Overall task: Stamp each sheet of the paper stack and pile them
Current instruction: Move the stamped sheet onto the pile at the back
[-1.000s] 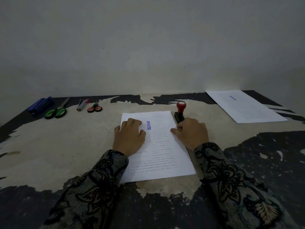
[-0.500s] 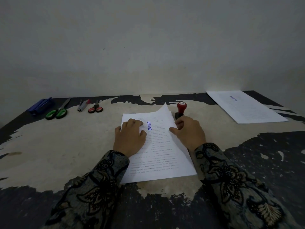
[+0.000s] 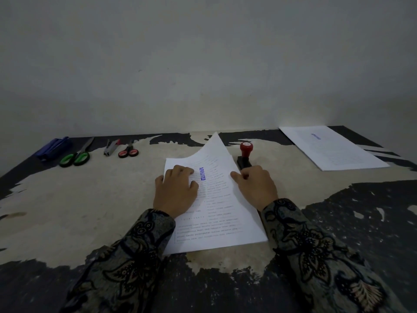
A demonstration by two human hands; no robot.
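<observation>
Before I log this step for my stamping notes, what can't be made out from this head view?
- Printed body text on the top sheet: too small and blurred; only the blue APPROVED mark reads.
- Sheets below it in the paper stack: covered, so stamped or not is unknown.
- Right hand fingertips: curled under at the lifted edge, grip hidden.
- Stamp base: partly behind that hand.
- Left hand covers the text beneath.

One word to read: APPROVED

The top sheet [image 3: 216,199] near the middle has a blue stamp mark [image 3: 202,174] that says "APPROVED". The far right pile [image 3: 334,147] has a blue mark [image 3: 316,136] too, too small to read. The printed lines are too blurry.
</observation>
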